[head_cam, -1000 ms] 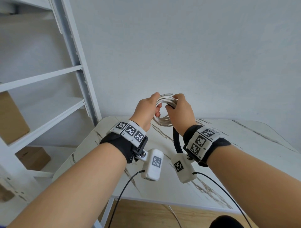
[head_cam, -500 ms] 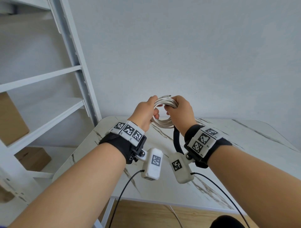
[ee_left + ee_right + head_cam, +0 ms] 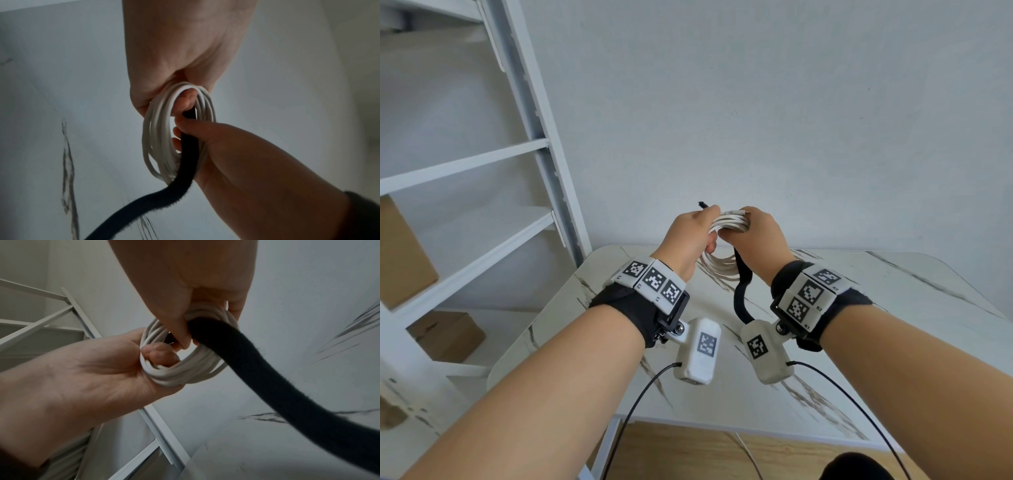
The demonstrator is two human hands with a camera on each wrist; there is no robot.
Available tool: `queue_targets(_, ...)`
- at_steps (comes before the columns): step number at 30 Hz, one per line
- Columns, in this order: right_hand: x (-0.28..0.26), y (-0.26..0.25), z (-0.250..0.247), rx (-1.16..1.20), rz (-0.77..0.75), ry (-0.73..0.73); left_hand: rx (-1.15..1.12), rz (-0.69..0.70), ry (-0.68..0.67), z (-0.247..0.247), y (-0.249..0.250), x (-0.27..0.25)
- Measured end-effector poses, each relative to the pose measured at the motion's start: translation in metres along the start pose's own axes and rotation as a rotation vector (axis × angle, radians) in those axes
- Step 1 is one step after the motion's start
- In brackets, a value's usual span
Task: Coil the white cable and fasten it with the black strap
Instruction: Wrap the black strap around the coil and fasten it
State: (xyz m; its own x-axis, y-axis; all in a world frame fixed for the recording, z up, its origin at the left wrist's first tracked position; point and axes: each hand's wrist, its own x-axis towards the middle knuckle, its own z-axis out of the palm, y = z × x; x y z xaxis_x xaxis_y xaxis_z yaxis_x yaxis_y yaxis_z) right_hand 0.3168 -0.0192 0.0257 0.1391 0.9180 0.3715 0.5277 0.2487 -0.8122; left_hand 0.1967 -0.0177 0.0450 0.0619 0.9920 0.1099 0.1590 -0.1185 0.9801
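The white cable (image 3: 728,224) is wound into a small coil held in the air above the table. My left hand (image 3: 703,224) grips the coil's left side (image 3: 164,369), thumb through the loop. My right hand (image 3: 744,221) grips the top right of the coil and pinches the black strap (image 3: 741,291) against it. The strap (image 3: 186,154) runs through the coil (image 3: 158,138) and hangs down in a long tail (image 3: 267,378). A short black tip (image 3: 702,205) sticks up above my left fingers.
A white marble-patterned table (image 3: 876,308) lies below the hands, against a plain wall. A white metal shelf unit (image 3: 482,236) stands to the left, with cardboard boxes (image 3: 448,334) on its lower levels. Thin black leads hang from both wrist cameras.
The black tip now sticks up above my left fingers; no black showed there before. Both hands kept their grip, and the coil has turned a little between them.
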Motion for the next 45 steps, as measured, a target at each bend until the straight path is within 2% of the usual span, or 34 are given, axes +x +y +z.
queue_targets(4, -0.001, 0.002, -0.003, -0.003, 0.0, -0.044, -0.012, 0.015, 0.018, -0.003, 0.0, 0.003)
queue_targets(9, -0.001, 0.004, -0.016, 0.127, 0.052, -0.253, -0.031, 0.037, 0.062, -0.009, -0.004, 0.005)
queue_targets(11, 0.002, 0.004, -0.024, 0.186, 0.08, -0.291, -0.024, 0.047, 0.074, -0.012, -0.007, 0.006)
queue_targets(14, 0.006, 0.002, -0.036, 0.245, 0.079, -0.206, 0.019, 0.045, 0.085, -0.014, -0.009, 0.009)
queue_targets(18, 0.012, -0.002, -0.043, 0.186, 0.03, -0.086, 0.102, 0.057, 0.049, -0.012, -0.01, 0.009)
queue_targets(27, 0.017, -0.027, -0.042, 0.053, 0.013, -0.147, 0.303, 0.097, -0.087, -0.001, -0.01, 0.003)
queue_targets(34, 0.017, -0.027, -0.043, 0.003, 0.018, -0.189, 0.289, 0.098, -0.119, -0.003, -0.007, 0.002)
queue_targets(45, 0.022, -0.022, -0.049, 0.211, 0.046, -0.012, 0.192, 0.023, -0.231, -0.009, -0.01, 0.0)
